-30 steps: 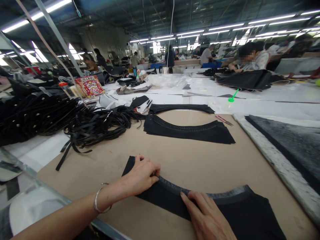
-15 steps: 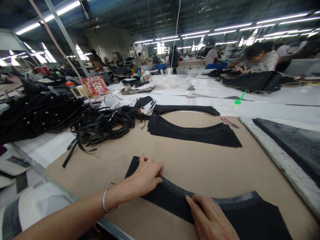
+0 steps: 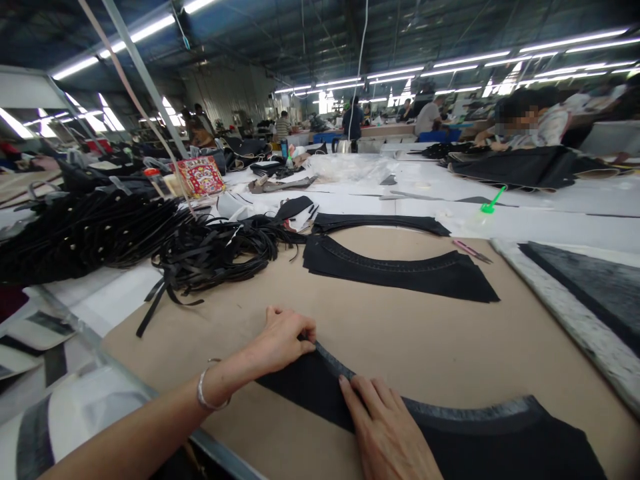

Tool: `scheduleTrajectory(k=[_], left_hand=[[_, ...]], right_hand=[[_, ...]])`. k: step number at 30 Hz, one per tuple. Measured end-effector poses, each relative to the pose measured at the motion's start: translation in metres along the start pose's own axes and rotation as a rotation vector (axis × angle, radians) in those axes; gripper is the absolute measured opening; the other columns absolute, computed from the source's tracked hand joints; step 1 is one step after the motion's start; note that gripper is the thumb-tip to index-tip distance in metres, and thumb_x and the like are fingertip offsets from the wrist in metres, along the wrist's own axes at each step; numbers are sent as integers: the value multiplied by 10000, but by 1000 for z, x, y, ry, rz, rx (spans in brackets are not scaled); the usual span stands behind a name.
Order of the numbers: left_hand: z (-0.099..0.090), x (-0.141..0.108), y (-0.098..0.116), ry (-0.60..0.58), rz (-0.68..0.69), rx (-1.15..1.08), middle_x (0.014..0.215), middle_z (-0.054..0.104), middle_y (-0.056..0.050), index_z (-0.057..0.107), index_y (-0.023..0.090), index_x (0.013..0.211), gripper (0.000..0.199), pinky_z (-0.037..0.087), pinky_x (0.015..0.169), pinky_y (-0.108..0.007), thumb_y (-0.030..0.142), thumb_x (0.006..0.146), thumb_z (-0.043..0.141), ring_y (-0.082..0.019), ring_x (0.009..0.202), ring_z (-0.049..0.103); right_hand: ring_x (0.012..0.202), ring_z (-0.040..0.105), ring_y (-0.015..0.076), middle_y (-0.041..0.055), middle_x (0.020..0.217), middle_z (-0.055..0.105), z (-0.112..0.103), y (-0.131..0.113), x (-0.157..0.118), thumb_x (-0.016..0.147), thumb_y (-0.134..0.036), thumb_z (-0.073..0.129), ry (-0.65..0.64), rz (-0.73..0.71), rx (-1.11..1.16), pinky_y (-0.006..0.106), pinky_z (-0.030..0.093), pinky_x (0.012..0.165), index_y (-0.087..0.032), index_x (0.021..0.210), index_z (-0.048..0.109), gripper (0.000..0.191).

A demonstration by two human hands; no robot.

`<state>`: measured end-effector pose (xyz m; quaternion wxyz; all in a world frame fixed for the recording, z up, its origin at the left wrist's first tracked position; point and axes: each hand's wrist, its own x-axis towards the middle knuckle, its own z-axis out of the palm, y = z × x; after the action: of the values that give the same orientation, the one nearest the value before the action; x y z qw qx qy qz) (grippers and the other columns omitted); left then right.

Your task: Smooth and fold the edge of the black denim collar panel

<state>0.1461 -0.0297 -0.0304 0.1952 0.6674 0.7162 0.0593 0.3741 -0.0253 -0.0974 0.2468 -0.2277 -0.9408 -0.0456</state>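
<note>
A black curved fabric piece (image 3: 480, 433) with a grey strip along its inner curve lies on the tan work surface (image 3: 240, 347). My left hand (image 3: 283, 340) pinches its upper edge near the left end, which the hand covers. To the right, my right hand (image 3: 385, 420) rests flat on the fabric, with fingertips at the curved strip and fingers extended side by side. Farther back lie a stack of black curved pieces (image 3: 400, 270) and another thin black stack (image 3: 385, 222).
Black straps (image 3: 215, 257) are heaped at the left, beside piled black pieces (image 3: 95, 227). Pink snips (image 3: 471, 251) and a green-tipped bottle (image 3: 487, 212) are behind at right. A pale board (image 3: 555, 300) borders the right. People work in the background.
Both hands have shifted left along the fabric's curved edge, my left hand now covering its left end. The whole view has moved slightly, so the background sits a little farther right.
</note>
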Motion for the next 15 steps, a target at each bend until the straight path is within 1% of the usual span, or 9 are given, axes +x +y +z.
scheduleTrajectory(k=[3, 8, 15], left_hand=[[-2, 3, -6, -18, -12, -17, 807, 689, 37, 664, 242, 759, 67, 276, 862, -387, 221, 796, 612, -200, 871, 598], [-1, 4, -1, 12, -45, 0, 848, 682, 15, 629, 221, 829, 63, 283, 844, -389, 193, 776, 611, -208, 881, 597], [0, 6, 2, 23, -56, 29, 827, 659, 6, 598, 208, 812, 50, 293, 850, -382, 195, 766, 611, -213, 862, 590]], right_hand=[[802, 572, 217, 61, 961, 651, 1, 1, -2, 627, -53, 536, -2, -12, -1, 312, 525, 692, -132, 1178, 601, 560], [792, 576, 212, 58, 977, 655, 7, 2, -4, 639, -43, 529, 3, -31, -7, 308, 538, 679, -136, 1187, 596, 560], [809, 585, 218, 65, 997, 657, 12, 5, -6, 667, -21, 488, 41, -33, -29, 320, 552, 682, -138, 1186, 590, 541]])
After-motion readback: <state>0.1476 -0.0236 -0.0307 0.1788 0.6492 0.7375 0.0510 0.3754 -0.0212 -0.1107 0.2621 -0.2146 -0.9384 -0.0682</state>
